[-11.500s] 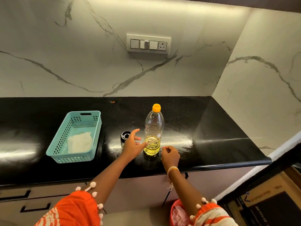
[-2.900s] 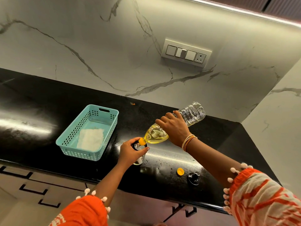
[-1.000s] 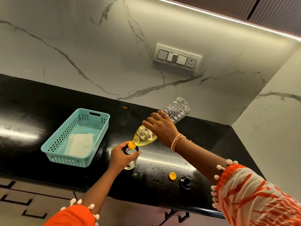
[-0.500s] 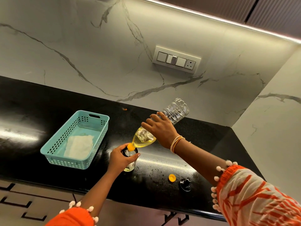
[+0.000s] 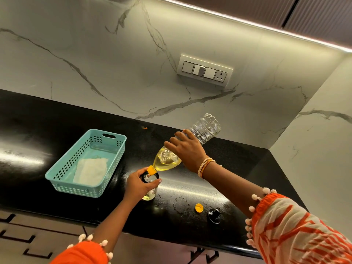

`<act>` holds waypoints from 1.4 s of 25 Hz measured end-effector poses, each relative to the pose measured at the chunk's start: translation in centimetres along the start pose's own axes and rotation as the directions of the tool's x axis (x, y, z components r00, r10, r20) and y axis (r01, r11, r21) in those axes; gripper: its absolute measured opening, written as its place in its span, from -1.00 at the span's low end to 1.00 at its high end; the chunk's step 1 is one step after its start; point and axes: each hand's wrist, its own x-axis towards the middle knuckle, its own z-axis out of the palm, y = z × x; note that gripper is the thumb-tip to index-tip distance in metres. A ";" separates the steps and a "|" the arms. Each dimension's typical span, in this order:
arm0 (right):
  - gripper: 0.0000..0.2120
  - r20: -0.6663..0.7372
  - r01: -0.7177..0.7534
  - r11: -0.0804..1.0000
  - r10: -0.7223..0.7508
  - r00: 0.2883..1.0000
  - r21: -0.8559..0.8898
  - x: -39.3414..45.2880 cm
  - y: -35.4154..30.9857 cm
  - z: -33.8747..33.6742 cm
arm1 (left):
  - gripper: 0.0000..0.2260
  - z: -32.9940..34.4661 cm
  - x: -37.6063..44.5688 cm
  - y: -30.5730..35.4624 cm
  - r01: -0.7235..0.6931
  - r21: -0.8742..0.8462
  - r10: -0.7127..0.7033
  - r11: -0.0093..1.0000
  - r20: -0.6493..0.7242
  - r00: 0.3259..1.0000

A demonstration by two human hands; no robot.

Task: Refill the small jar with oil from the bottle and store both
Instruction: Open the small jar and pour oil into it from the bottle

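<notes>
Since half a second ago little has shifted: we keep the bottle tipped steeply, its base raised toward the wall. Our right hand wraps its fingers over the bottle's middle, with oil pooled in the shoulder below our grip. Its orange neck sits at the mouth of the jar, which our left hand curls around on the counter. Oil seems to lie in the jar's bottom, though glare blurs it. Right of the jar lie a cap and a black lid. Left stands a basket.
</notes>
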 end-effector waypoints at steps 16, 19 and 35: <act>-0.35 -0.015 -0.001 1.000 0.001 1.000 -0.003 0.0 -0.3 0.2 | -0.66 0.1 0.1 -0.2 0.011 0.007 -0.011 1.000 0.008 1.000; -0.36 -0.018 -0.009 1.000 0.009 1.000 -0.002 0.0 -0.3 0.3 | -0.66 0.1 0.1 -0.1 0.003 0.008 -0.003 1.000 0.010 1.000; -0.36 0.055 -0.357 0.903 0.355 0.933 0.238 -4.3 -3.5 3.8 | -0.65 -0.1 0.1 -0.1 -0.015 0.004 0.015 1.000 0.018 1.000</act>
